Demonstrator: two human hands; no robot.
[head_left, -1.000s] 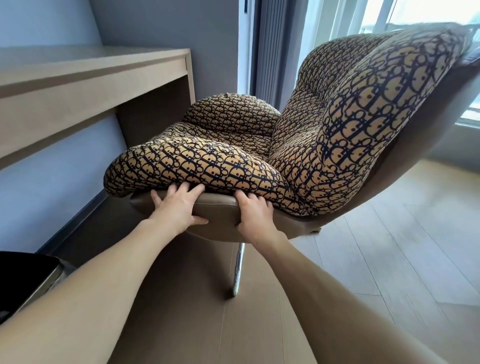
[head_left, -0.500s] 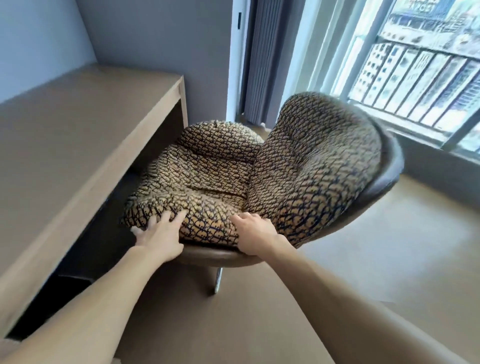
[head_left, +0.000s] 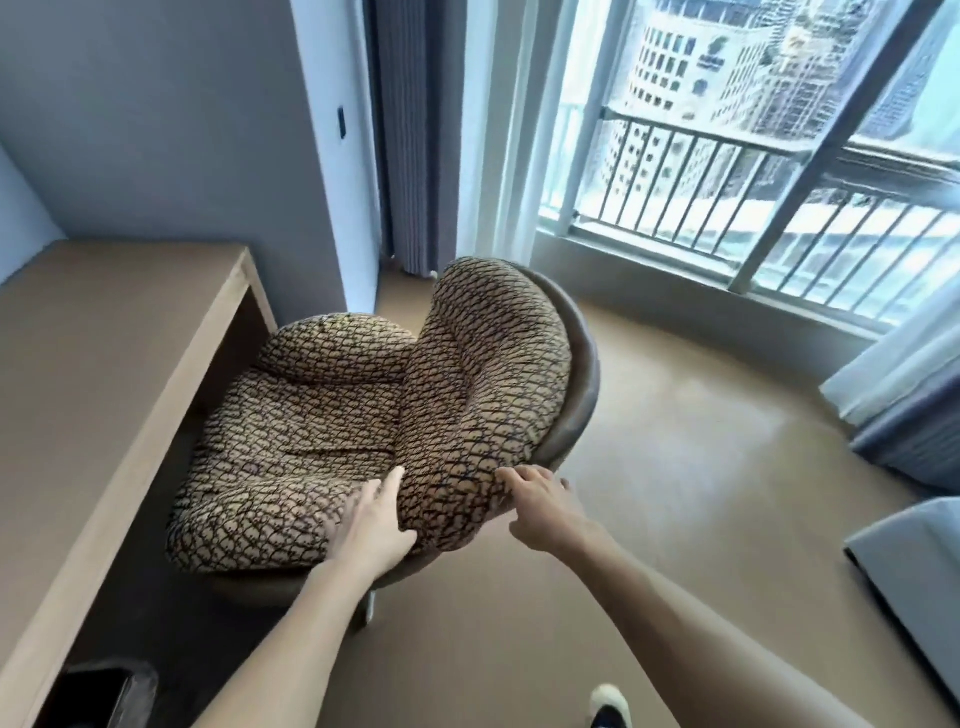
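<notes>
A round lounge chair with a brown shell (head_left: 584, 384) and a thick tan cushion (head_left: 322, 431) printed in dark letters stands beside a desk. My left hand (head_left: 371, 525) lies flat on the cushion's near edge, its straight fingers in the crease between the seat and the near arm pad. My right hand (head_left: 540, 506) rests on the outer side of that near arm pad, by the shell rim, fingers loosely bent. Neither hand holds anything loose.
A beige desk (head_left: 93, 374) stands against the chair's left side. A black bin (head_left: 98, 696) sits under its near end. Behind the chair are a grey curtain (head_left: 410, 135) and a large railed window (head_left: 753, 156). Right: more curtain (head_left: 914, 395), a grey furniture corner (head_left: 914, 566). My shoe (head_left: 610, 706) is on bare floor.
The view has risen and now looks down on the chair. Both hands have left the shell's front rim and moved up and right onto the cushion near the arm pad.
</notes>
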